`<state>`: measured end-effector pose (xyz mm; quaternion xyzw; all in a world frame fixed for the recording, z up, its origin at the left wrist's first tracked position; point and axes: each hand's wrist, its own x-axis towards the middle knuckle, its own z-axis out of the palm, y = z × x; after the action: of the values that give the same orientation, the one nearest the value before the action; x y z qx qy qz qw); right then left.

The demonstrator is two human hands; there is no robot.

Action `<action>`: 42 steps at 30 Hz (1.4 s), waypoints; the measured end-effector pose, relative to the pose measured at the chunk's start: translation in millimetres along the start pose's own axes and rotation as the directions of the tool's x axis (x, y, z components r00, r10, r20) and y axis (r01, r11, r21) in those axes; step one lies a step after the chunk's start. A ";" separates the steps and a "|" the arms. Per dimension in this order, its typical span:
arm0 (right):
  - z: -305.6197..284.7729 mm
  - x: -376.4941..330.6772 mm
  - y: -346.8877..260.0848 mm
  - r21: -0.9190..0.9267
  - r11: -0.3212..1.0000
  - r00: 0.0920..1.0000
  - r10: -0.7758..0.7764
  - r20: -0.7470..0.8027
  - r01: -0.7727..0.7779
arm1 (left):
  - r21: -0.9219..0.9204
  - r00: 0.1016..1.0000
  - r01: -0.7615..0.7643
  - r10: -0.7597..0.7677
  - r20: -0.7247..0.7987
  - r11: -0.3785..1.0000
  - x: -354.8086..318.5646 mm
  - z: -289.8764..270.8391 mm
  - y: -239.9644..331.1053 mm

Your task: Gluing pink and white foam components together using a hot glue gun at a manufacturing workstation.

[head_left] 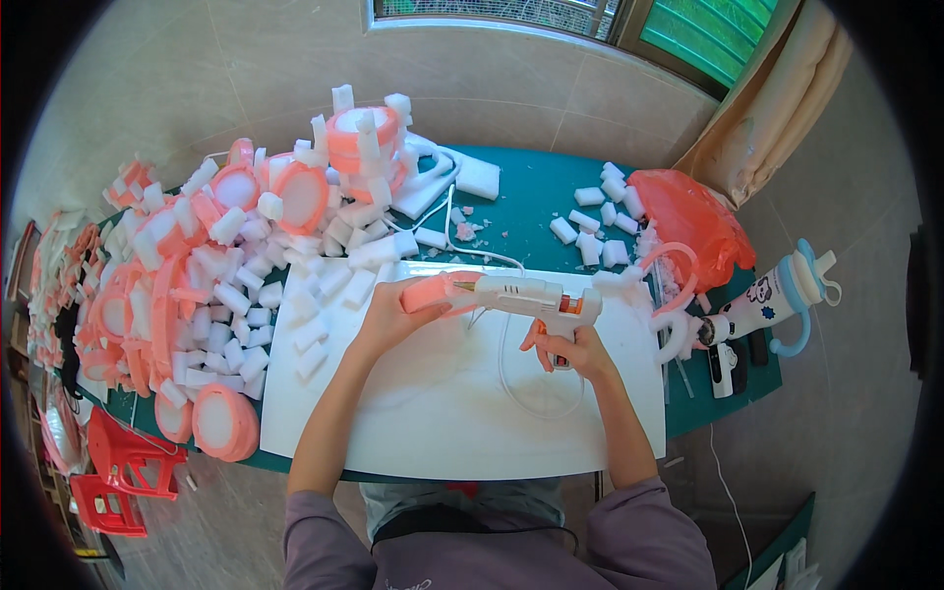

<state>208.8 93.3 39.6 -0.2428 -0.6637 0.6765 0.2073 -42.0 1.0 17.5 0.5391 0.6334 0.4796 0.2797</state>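
My right hand (582, 352) grips a white hot glue gun (526, 293) with orange parts, one finger on its orange trigger. The gun's nozzle points left, against or very close to a pink foam piece (429, 291). That piece is held by my left hand (391, 317), its fingers closed around the near side. Both hands are above a white board (442, 413) on the green table. Left of my left hand lie loose white foam blocks (313, 339). A thin cable loops on the board below the gun.
Pink foam rings with white centres (226, 421) and many white blocks pile up at left. A red plastic bag (688, 221), a white tumbler with a blue handle (777, 295) and more foam blocks (590, 221) are at right. Red stools (128, 452) stand at lower left.
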 end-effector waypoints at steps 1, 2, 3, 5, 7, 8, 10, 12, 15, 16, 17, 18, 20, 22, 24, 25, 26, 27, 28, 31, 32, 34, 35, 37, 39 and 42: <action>0.3 0.1 -0.5 0.010 1.000 1.000 0.006 -0.001 -0.006 | 0.002 1.000 0.002 -0.002 0.002 1.000 -0.1 -0.2 -0.7; 1.2 -0.3 -1.2 0.009 1.000 1.000 0.007 -0.002 -0.007 | 0.002 1.000 0.002 -0.002 0.003 1.000 0.0 -0.1 -0.9; 2.5 -0.7 -1.9 0.028 1.000 1.000 0.002 -0.017 -0.001 | -0.010 1.000 -0.001 0.001 0.000 1.000 0.1 0.1 -1.0; 2.9 -1.0 -2.0 0.047 0.999 0.999 -0.002 -0.033 0.003 | -0.022 1.000 -0.003 0.003 -0.001 1.000 0.0 0.4 -0.5; 1.5 -0.6 -1.8 0.048 0.999 1.000 0.006 -0.016 -0.006 | -0.006 1.000 -0.010 0.010 -0.014 1.000 -0.1 0.5 1.3; 0.7 -0.3 -1.4 0.048 0.999 1.000 0.007 -0.015 -0.007 | -0.007 1.000 -0.009 0.009 -0.014 1.000 0.0 0.4 1.0; -0.7 0.0 -0.6 0.011 1.000 1.000 0.013 0.006 -0.013 | -0.008 1.000 -0.014 0.014 -0.010 1.000 0.2 -0.1 0.3; 0.1 -0.8 0.3 0.015 1.000 1.000 0.021 -0.015 -0.021 | -0.005 1.000 -0.017 0.017 -0.009 1.000 0.9 0.1 -0.1; 1.3 -2.2 -5.8 0.021 0.998 0.998 0.055 -0.030 -0.055 | 0.000 1.000 -0.019 0.019 -0.010 1.000 0.9 0.0 -0.9; 1.4 -2.4 -8.1 0.022 0.996 0.996 0.082 -0.025 -0.081 | 0.002 1.000 -0.019 0.019 -0.010 1.000 0.8 -0.2 -0.9; 1.0 -2.4 -8.5 0.020 0.996 0.996 0.082 -0.026 -0.081 | 0.000 1.000 -0.020 0.020 -0.009 1.000 0.6 -0.2 -0.7; 0.5 -2.5 -8.9 0.007 0.997 0.997 0.078 -0.025 -0.078 | -0.006 1.000 -0.004 0.004 -0.009 1.000 0.4 -0.4 -0.3; -0.4 -3.0 -9.2 -0.006 0.997 0.997 0.073 -0.024 -0.074 | -0.012 1.000 0.010 -0.010 -0.008 1.000 0.2 -0.4 0.1; -1.0 -3.6 -8.7 0.016 0.998 0.998 0.054 -0.015 -0.054 | -0.003 1.000 0.000 0.000 -0.013 1.000 -0.1 0.1 -0.5; -1.6 -3.3 -2.4 0.017 1.000 0.999 0.024 -0.024 -0.024 | -0.002 1.000 0.008 -0.008 -0.005 1.000 0.8 0.3 -1.9; -1.9 -3.3 -0.5 0.017 1.000 0.999 -0.003 -0.033 0.004 | -0.001 1.000 0.019 -0.019 0.003 1.000 1.1 0.6 -2.2; -1.8 -3.2 -1.3 0.018 1.000 0.999 -0.004 -0.032 0.004 | 0.000 1.000 0.019 -0.019 0.002 1.000 0.7 0.4 -2.3; -1.6 -3.6 -2.9 0.011 0.999 0.999 0.034 -0.034 -0.034 | 0.001 1.000 0.013 -0.013 -0.002 1.000 0.3 0.3 -2.5; -1.5 -3.6 -3.6 0.004 0.997 0.997 0.073 -0.037 -0.073 | 0.001 1.000 0.006 -0.006 -0.007 1.000 0.0 0.2 -2.8; 1.5 -2.1 -1.8 0.023 0.999 0.996 0.028 -0.081 -0.026 | -0.013 1.000 0.000 0.000 -0.016 1.000 0.3 0.9 -3.7; 1.3 -2.1 -2.7 0.023 0.999 0.996 0.028 -0.082 -0.026 | -0.014 1.000 0.000 0.000 -0.015 1.000 0.4 1.0 -3.2; 0.4 -2.6 -5.2 0.035 0.999 0.999 0.037 -0.039 -0.036 | -0.010 1.000 -0.019 0.019 -0.020 1.000 0.6 1.0 -1.8; 0.0 -2.8 -4.9 0.035 0.999 0.999 0.037 -0.039 -0.036 | -0.010 1.000 -0.019 0.019 -0.020 1.000 0.7 0.7 -2.3; -1.2 -3.3 -3.5 0.011 1.000 1.000 0.014 -0.016 -0.014 | -0.003 1.000 -0.022 0.022 -0.008 1.000 1.2 0.0 -3.7; -3.8 -3.1 -0.6 -0.001 1.000 1.000 0.009 -0.012 -0.009 | 0.001 1.000 -0.018 0.018 -0.004 1.000 1.3 0.1 -2.5; -7.8 -4.1 -5.3 -0.014 0.999 0.999 0.039 0.016 -0.039 | 0.009 1.000 -0.008 0.008 -0.002 1.000 0.7 0.0 -1.2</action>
<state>216.5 97.2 45.1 -0.2516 -0.6651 0.6778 0.1872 -42.6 1.7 16.5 0.5424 0.6334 0.4785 0.2748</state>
